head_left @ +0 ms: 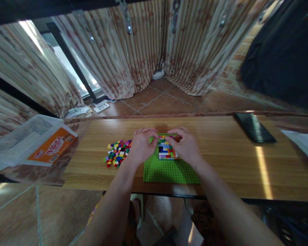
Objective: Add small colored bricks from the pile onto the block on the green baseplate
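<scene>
A green studded baseplate (166, 172) lies on the wooden table, and a flat rectangle of colourful toy bricks (166, 150) is built up on it. My left hand (143, 147) is over the plate's left side, its thumb and forefinger brought together beside the built bricks; anything between them is too small to make out. From the right, my right hand (185, 145) reaches over the far right part of the build. Its thumb and curled fingers close in on the bricks there, and the hand hides that corner. A pile of loose toy bricks (116, 153) lies left of my left hand.
The wooden table (215, 153) carries a dark phone (255, 128) at the right. A clear plastic box (23, 143) with an orange label stands at the far left. White paper (304, 141) lies at the right edge. Striped curtains (133, 51) hang beyond the table.
</scene>
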Motion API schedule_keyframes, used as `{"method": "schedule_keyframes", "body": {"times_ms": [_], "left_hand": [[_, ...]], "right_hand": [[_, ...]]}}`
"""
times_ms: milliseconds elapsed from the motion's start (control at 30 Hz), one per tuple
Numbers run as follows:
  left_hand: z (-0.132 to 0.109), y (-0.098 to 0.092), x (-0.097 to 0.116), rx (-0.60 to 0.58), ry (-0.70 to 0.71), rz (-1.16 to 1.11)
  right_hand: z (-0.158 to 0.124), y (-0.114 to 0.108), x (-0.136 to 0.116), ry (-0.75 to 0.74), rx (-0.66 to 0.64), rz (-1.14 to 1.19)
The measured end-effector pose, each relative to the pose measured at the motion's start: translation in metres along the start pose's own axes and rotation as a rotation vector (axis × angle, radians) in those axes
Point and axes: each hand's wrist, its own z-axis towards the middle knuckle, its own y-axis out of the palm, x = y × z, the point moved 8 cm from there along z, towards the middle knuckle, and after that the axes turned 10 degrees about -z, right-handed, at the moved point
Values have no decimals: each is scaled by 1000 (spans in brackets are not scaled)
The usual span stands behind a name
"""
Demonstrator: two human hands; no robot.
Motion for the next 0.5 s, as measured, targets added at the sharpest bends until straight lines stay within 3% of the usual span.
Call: {"method": "schedule_keyframes", "body": {"times_ms": [133,267,500], "left_hand": [[2,-21,-26,78,-90,33],[-3,-31,-50,12,-240,141],[-10,-24,-52,-136,-256,241]], "right_hand": [[0,1,-1,-4,-18,-35],[0,2,1,-9,-24,-51],[1,5,3,-28,-64,-34]]}}
